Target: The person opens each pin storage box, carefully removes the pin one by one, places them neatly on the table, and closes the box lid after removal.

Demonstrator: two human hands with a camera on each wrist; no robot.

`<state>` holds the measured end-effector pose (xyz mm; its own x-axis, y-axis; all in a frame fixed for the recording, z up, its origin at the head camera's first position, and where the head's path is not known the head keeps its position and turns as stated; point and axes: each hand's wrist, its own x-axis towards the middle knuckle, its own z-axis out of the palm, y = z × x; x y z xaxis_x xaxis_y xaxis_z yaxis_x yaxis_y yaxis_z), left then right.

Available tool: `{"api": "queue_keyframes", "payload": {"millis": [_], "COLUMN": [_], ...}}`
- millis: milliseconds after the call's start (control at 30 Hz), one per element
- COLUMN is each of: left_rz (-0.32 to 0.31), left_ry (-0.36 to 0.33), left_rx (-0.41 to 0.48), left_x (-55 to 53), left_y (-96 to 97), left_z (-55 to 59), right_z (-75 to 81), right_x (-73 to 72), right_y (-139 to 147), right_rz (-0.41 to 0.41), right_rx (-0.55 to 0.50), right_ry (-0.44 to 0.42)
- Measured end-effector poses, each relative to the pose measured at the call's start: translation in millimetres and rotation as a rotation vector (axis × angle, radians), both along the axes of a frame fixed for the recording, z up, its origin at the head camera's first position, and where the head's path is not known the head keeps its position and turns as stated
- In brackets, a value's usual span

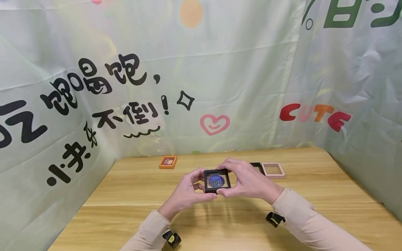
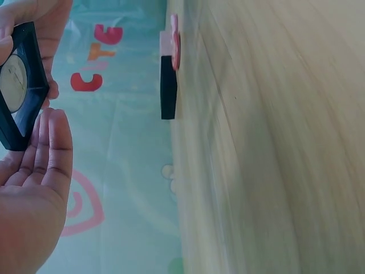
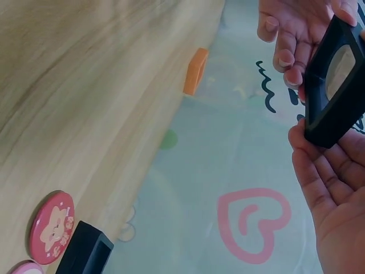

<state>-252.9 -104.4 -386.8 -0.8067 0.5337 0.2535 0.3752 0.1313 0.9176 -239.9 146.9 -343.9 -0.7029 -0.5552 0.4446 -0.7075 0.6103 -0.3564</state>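
Both hands hold up a black square display frame (image 1: 206,188) over the table, its clear window facing the head camera. Inside the window sits a round blue badge (image 1: 216,181). My left hand (image 1: 187,191) grips the frame's left side, thumb along the bottom edge and fingers behind. The right hand (image 1: 248,178) pinches the right side, with fingers at the top edge and thumb at the lower corner. In the left wrist view the left fingers (image 2: 60,140) reach along the back of the frame. The right wrist view shows the right palm (image 3: 342,211) beneath the frame's lower corner.
An orange frame (image 1: 161,166) holding a purple badge lies at the table's back left. Behind the right hand lie another black frame (image 1: 260,168) and a pink frame (image 1: 283,176). A round pink badge (image 3: 52,228) shows in the right wrist view. Printed cloth (image 1: 251,87) walls the table.
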Motion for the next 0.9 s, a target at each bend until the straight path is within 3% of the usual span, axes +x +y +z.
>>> {"api": "queue_keyframes", "payload": {"millis": [200,467,633,900], "left_rz": [0.005,-0.011,-0.02,-0.026], "left_ry": [-0.025,-0.037,-0.029,-0.033], "left_rx": [0.011,0.009,0.005,0.021], "left_x": [0.6,3.2,4.4,5.4], "left_y": [-0.2,0.6,1.8,4.4], "left_z": [-1.2,-3.0,-3.0,-2.1], "right_z": [4.8,19.8,24.6,23.1], "right_x": [0.5,6.2,9.2,8.3], "right_y": [-1,-4,-8,-9], "right_rz": [0.0,0.016,0.033,0.045], "right_rx": [0.033,0.222,0.289,0.278], "right_ry": [0.026,0.053,0.119,0.204]}}
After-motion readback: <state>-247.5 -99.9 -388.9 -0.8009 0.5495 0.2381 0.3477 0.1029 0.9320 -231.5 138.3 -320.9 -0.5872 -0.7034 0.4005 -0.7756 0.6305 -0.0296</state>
